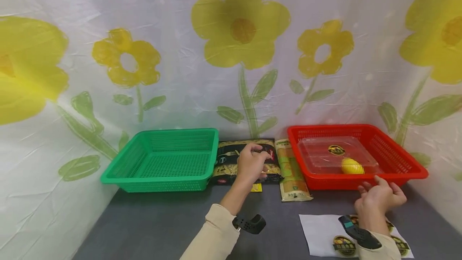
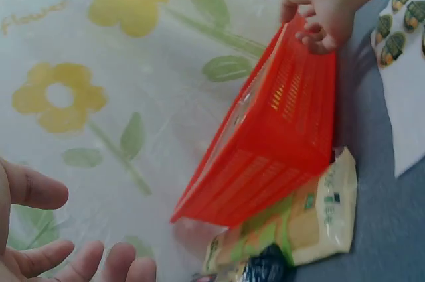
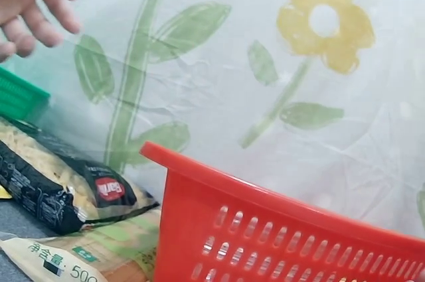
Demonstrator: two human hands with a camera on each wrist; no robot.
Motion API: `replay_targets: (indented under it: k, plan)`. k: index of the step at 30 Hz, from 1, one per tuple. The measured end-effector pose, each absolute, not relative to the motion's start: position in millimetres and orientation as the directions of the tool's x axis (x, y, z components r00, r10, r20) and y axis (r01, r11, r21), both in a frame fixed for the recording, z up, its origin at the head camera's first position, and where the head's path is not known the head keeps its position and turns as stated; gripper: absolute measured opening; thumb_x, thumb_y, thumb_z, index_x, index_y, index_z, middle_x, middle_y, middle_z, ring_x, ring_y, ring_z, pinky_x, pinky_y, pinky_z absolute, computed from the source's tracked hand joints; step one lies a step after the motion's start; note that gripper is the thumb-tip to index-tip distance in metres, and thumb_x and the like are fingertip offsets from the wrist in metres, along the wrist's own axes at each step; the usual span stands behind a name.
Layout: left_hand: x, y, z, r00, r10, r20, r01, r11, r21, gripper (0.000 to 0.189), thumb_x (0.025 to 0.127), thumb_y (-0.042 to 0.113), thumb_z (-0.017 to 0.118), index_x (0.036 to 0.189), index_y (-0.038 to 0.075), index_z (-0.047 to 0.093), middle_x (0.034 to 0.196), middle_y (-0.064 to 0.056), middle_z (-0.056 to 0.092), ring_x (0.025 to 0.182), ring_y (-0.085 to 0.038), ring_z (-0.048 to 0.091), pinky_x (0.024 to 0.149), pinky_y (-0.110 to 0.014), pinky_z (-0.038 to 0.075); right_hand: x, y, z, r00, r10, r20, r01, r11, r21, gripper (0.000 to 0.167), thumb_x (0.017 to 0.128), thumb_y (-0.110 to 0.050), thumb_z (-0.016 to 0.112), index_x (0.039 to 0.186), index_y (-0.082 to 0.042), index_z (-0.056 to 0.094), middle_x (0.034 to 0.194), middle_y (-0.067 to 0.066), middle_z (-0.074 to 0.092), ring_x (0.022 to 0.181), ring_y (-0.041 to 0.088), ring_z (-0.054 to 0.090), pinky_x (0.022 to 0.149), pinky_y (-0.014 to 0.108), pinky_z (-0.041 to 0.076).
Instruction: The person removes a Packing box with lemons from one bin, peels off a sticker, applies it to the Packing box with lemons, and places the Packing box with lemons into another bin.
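Observation:
My left hand (image 1: 250, 163) is in the air over the black bag of pasta (image 1: 225, 167), fingers loosely bent and holding nothing. In the left wrist view, its fingers (image 2: 80, 259) are spread apart. My right hand (image 1: 379, 198) is at the front of the red basket (image 1: 335, 181), loosely bent, with fingertips right at the rim. In the left wrist view, that hand overlaps the basket's corner. Inside the basket are a clear plastic box (image 1: 314, 153) with a round black-and-gold sticker and a yellow, ridged, egg-shaped thing (image 1: 351, 166).
A green basket (image 1: 155, 179) stands at the left. Between the baskets, a cream-and-green food packet (image 1: 294, 183) lies beside the pasta, with a small yellow piece (image 1: 256, 187) below the bag. A white sheet with round stickers (image 1: 319, 236) lies front right. A flowered curtain (image 1: 180, 91) hangs behind.

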State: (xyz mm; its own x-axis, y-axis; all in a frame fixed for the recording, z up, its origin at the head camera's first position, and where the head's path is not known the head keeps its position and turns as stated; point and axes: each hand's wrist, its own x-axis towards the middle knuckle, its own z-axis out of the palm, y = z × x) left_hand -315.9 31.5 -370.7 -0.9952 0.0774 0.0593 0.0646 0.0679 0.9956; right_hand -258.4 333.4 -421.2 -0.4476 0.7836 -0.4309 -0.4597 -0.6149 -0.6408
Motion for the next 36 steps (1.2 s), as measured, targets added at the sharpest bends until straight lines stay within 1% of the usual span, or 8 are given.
replay_targets:
  k: [3, 8, 13, 17, 21, 25, 31, 36]
  plan:
    - [-311, 15, -376, -0.990, 0.046, 0.132, 0.135, 0.084, 0.987, 0.033, 0.091, 0.018, 0.068, 0.123, 0.012, 0.060, 0.094, -0.008, 0.067, 0.071, -0.038, 0.068, 0.057, -0.041, 0.061, -255, 332, -417, -0.424, 0.805, -0.414, -0.491, -0.589, -0.642, 0.033, 0.095, -0.005, 0.060, 0.107, -0.024, 0.034, 0.110, -0.003, 0.046, 0.045, 0.018, 0.052, 0.043, 0.022, 0.049]
    - [-303, -14, -385, -0.948, -0.032, 0.315, 0.305, 0.174, 0.936, 0.033, 0.091, 0.012, 0.068, 0.123, 0.011, 0.061, 0.089, -0.007, 0.064, 0.062, -0.021, 0.064, 0.057, -0.034, 0.058, -251, 314, -405, -0.402, 0.862, -0.308, -0.579, -0.500, -0.644, 0.031, 0.096, -0.001, 0.058, 0.111, -0.021, 0.038, 0.107, 0.001, 0.049, 0.045, 0.018, 0.043, 0.044, 0.018, 0.046]
    - [-292, -37, -396, -0.909, -0.045, 0.415, 0.397, 0.211, 0.893, 0.034, 0.091, 0.008, 0.066, 0.124, 0.014, 0.062, 0.090, -0.005, 0.065, 0.062, -0.016, 0.059, 0.056, -0.030, 0.051, -253, 286, -390, -0.377, 0.921, -0.098, -0.682, -0.348, -0.644, 0.029, 0.094, 0.003, 0.060, 0.113, -0.013, 0.044, 0.102, 0.007, 0.051, 0.048, 0.016, 0.043, 0.045, 0.016, 0.046]
    - [-285, -49, -403, -0.885, -0.026, 0.465, 0.441, 0.277, 0.854, 0.040, 0.090, 0.008, 0.066, 0.130, 0.017, 0.061, 0.096, -0.005, 0.065, 0.074, -0.016, 0.060, 0.062, -0.030, 0.051, -257, 262, -383, -0.424, 0.897, 0.124, -0.707, -0.242, -0.665, 0.028, 0.093, 0.006, 0.062, 0.112, -0.009, 0.049, 0.099, 0.010, 0.047, 0.054, 0.017, 0.045, 0.047, 0.016, 0.049]
    - [-278, -60, -407, -0.853, -0.007, 0.522, 0.489, 0.335, 0.805, 0.046, 0.090, 0.009, 0.067, 0.134, 0.019, 0.058, 0.100, -0.005, 0.064, 0.087, -0.017, 0.061, 0.071, -0.033, 0.056, -258, 244, -382, -0.505, 0.754, 0.421, -0.762, -0.160, -0.628, 0.032, 0.092, 0.012, 0.059, 0.117, -0.005, 0.049, 0.104, 0.013, 0.047, 0.069, 0.020, 0.047, 0.050, 0.017, 0.052]
    - [-275, -67, -409, -0.809, 0.001, 0.588, 0.549, 0.357, 0.755, 0.047, 0.089, 0.007, 0.068, 0.134, 0.017, 0.058, 0.102, -0.003, 0.064, 0.091, -0.024, 0.061, 0.075, -0.042, 0.056, -258, 232, -381, -0.528, 0.559, 0.639, -0.805, -0.090, -0.586, 0.040, 0.090, 0.017, 0.057, 0.125, 0.001, 0.046, 0.112, 0.013, 0.050, 0.078, 0.020, 0.050, 0.055, 0.017, 0.054]
    - [-275, -69, -409, -0.731, 0.036, 0.681, 0.636, 0.397, 0.661, 0.052, 0.087, 0.011, 0.069, 0.137, 0.014, 0.057, 0.108, -0.003, 0.064, 0.097, -0.026, 0.061, 0.074, -0.044, 0.057, -255, 218, -379, -0.570, 0.364, 0.737, -0.742, 0.157, -0.652, 0.051, 0.088, 0.012, 0.060, 0.136, 0.006, 0.044, 0.120, 0.004, 0.053, 0.095, 0.021, 0.053, 0.079, 0.017, 0.053]
    - [-275, -70, -411, -0.677, 0.095, 0.730, 0.672, 0.485, 0.560, 0.058, 0.086, 0.019, 0.070, 0.141, 0.015, 0.054, 0.118, -0.005, 0.063, 0.104, -0.025, 0.060, 0.082, -0.044, 0.055, -254, 208, -380, -0.585, 0.212, 0.783, -0.712, 0.327, -0.621, 0.057, 0.086, 0.010, 0.063, 0.140, 0.006, 0.044, 0.124, 0.004, 0.054, 0.104, 0.017, 0.052, 0.084, 0.021, 0.048]
